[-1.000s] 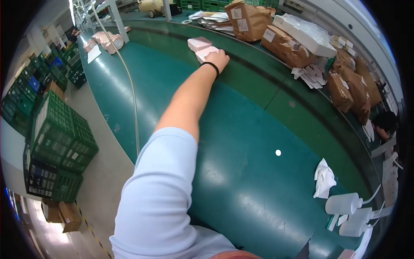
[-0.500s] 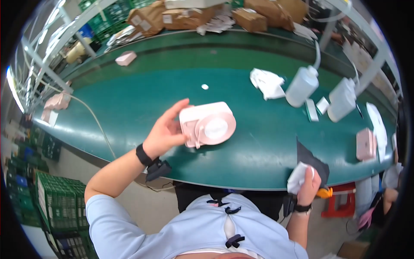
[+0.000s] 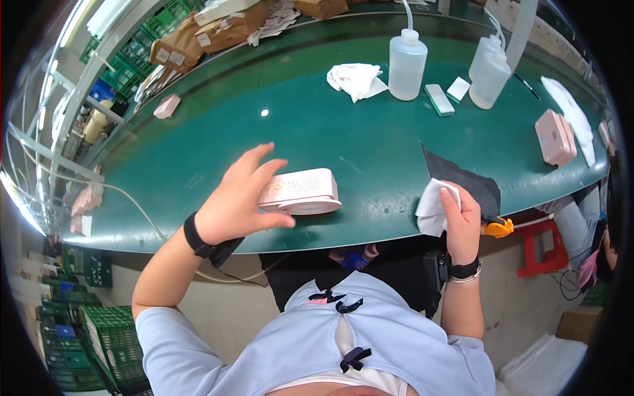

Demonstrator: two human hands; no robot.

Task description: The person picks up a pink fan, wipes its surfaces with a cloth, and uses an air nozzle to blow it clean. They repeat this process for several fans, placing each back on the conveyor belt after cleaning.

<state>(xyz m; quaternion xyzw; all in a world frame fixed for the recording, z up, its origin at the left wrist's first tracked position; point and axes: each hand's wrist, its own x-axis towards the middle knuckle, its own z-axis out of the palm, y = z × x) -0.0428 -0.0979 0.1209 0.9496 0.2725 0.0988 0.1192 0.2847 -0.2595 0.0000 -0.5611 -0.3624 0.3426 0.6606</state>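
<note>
A pale pink and white box-shaped device (image 3: 300, 185) stands on the green bench, its perforated narrow side up and a round pink disc toward me. Around its left end my left hand (image 3: 232, 198) is open, thumb and fingers spread; whether the palm touches it is hidden. On the right, above the bench's front edge, my right hand (image 3: 464, 214) is closed on a folded white cloth (image 3: 432, 210). A dark grey cloth (image 3: 465, 179) lies just behind that hand, and an orange-handled tool (image 3: 498, 228) sits beside it at the edge.
Clear plastic squeeze bottles (image 3: 407, 66) stand at the back right, near a crumpled white cloth (image 3: 356, 80) and a small green-and-white block (image 3: 439, 99). Another pink device (image 3: 555, 137) sits far right. A pink piece (image 3: 167, 106) lies far left. A cable (image 3: 132, 197) crosses the left side.
The pink device has turned from showing its round disc to standing with the perforated side up. My left hand's fingers have spread. The view has shifted; my right hand still holds the white cloth.
</note>
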